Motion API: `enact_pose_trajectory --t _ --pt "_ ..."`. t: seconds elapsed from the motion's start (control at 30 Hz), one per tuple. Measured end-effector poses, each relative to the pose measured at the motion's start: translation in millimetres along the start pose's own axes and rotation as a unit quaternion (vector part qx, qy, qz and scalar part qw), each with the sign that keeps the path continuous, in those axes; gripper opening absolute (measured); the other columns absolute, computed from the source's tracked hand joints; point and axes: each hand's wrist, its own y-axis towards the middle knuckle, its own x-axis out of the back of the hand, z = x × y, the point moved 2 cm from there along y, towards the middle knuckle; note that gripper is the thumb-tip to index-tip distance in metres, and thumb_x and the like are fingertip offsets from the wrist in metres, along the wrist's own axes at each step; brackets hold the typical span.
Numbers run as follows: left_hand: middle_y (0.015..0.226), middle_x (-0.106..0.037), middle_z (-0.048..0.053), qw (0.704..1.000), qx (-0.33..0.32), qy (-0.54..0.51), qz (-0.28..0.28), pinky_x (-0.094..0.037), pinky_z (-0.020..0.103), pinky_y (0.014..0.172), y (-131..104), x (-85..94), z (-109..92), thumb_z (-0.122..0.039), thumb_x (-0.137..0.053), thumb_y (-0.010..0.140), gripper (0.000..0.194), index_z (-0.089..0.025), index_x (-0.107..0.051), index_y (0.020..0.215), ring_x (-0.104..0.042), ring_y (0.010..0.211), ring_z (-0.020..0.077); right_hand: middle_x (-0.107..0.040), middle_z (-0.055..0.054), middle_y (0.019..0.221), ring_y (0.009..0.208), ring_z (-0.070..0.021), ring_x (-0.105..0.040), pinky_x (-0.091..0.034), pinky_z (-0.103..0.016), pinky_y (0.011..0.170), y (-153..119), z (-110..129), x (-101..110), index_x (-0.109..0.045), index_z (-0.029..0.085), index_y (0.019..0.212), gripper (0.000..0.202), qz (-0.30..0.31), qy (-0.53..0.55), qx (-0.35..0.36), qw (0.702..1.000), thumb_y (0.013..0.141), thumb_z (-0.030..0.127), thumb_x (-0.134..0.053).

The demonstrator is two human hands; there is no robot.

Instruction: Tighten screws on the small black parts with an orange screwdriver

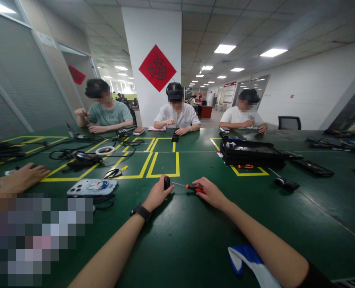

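Left hand (159,194): closed on a small black part (167,183), held just above or on the green table (195,232); contact unclear. Right hand (209,193): fingers wrapped around the red-and-black handle of a screwdriver (192,187), shaft pointing at the part. Phone (91,187) lies to the left; three people sit opposite.

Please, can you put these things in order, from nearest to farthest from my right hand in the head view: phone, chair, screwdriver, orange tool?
1. Screwdriver, held in the right hand
2. Orange tool, ahead to the right
3. Phone, well to the left
4. Chair, right side, beyond the table
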Motion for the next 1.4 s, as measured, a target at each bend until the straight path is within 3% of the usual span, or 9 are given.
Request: enact_pose_trajectory --t 0.13,0.33,0.6,0.87,1.13,1.4 --pt "0.09 -0.059 0.006 1.0 -0.024 -0.002 -0.008 -0.043 0.031 0.073 0 0.3 0 -0.035 -0.049 0.076 0.028 -0.02 -0.045 0.099 -0.057 0.08 0.0191 -0.052 -0.006 0.105 0.092 -0.017 -0.053 -0.042 -0.031 0.085 1 -1 -3 -0.055 0.02 0.111 0.035 -0.006 -0.017 -0.005 1.0 0.076 0.02 -0.059" --pt "0.095 -0.057 0.004 1.0 -0.025 -0.005 -0.016 -0.042 0.032 0.079 -1 0.7 -1 -0.025 -0.045 0.077 0.035 -0.022 -0.039 0.111 -0.057 0.083 0.0178 -0.056 -0.008 0.104 0.095 -0.0176 -0.053 -0.04 -0.031 0.086 1 -1 -1 -0.054 0.018 0.116 0.031 0.026 -0.052 -0.003 0.998 0.089 0.025 -0.04" --pt "0.09 -0.059 0.004 0.998 -0.015 -0.059 -0.006 -0.043 0.034 0.079 -2 1.3 -5 -0.03 -0.045 0.08 0.031 -0.021 -0.036 0.108 -0.059 0.08 0.0177 -0.053 -0.006 0.105 0.087 -0.0162 -0.054 -0.042 -0.027 0.08 -1 -2 -1 -0.053 0.021 0.117 0.038 0.014 -0.08 0.006 0.997 0.08 0.022 -0.055" --pt "0.093 -0.059 0.006 0.995 -0.015 -0.098 -0.009 -0.044 0.035 0.078 -1 -3.3 -4 -0.033 -0.047 0.08 0.035 -0.019 -0.032 0.109 -0.06 0.082 0.0188 -0.058 -0.006 0.103 0.092 -0.0177 -0.054 -0.04 -0.03 0.085 -2 5 3 -0.056 0.02 0.112 0.031 0.037 -0.052 0.005 0.998 0.083 0.018 -0.047" --pt "0.097 -0.051 0.006 0.997 -0.025 -0.069 -0.022 -0.042 0.035 0.083 2 -3.9 4 -0.03 -0.047 0.079 0.033 -0.018 -0.035 0.107 -0.055 0.087 0.0173 -0.057 -0.006 0.101 0.092 -0.0174 -0.054 -0.04 -0.03 0.084 0 0 2 -0.057 0.02 0.109 0.032 0.021 -0.035 0.016 0.999 0.077 0.013 -0.055" --pt "0.1 -0.049 0.005 0.995 -0.062 -0.074 -0.03 -0.037 0.035 0.09 5 -0.1 7 -0.025 -0.051 0.076 0.029 -0.018 -0.042 0.102 -0.048 0.095 0.0172 -0.058 -0.005 0.101 0.092 -0.0181 -0.053 -0.04 -0.032 0.085 0 -4 5 -0.057 0.024 0.111 0.031 0.027 -0.043 0.002 0.999 0.081 0.021 -0.053"
